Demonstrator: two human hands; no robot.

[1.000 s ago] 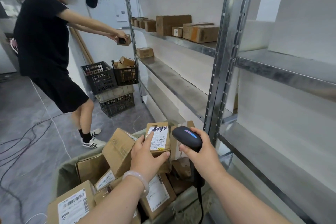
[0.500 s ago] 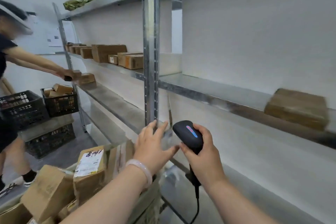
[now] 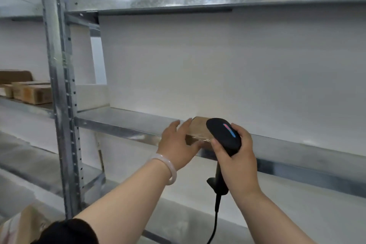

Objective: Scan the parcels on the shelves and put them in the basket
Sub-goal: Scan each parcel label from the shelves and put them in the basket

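Lower left corner: edge of a carton [image 3: 23, 224], blurred. The basket itself is not in view.

Low centre: cable [image 3: 215, 214] hangs down from the scanner [image 3: 223, 134]. Right hand [image 3: 237, 158] wraps the handle, fingers [image 3: 216, 144] curled round the neck and thumb on top. The head is tipped forward toward the shelf, probably so the scan can follow as soon as a label shows.

Centre: left hand [image 3: 175, 144], bracelet [image 3: 167, 167] at the wrist. Its fingers [image 3: 185, 125] are spread and fairly straight over the top left end of the parcel [image 3: 198, 130], thumb low against the front face. It brackets the corner but has not clearly closed on it, so I read it as a reach to draw the parcel out.

The parcel lies flat at the front edge of the middle shelf [image 3: 122, 123], half hidden behind the scanner. No label visible from here.

Far left: more boxes [image 3: 31, 91] beyond the post [image 3: 59, 85], on the next bay.
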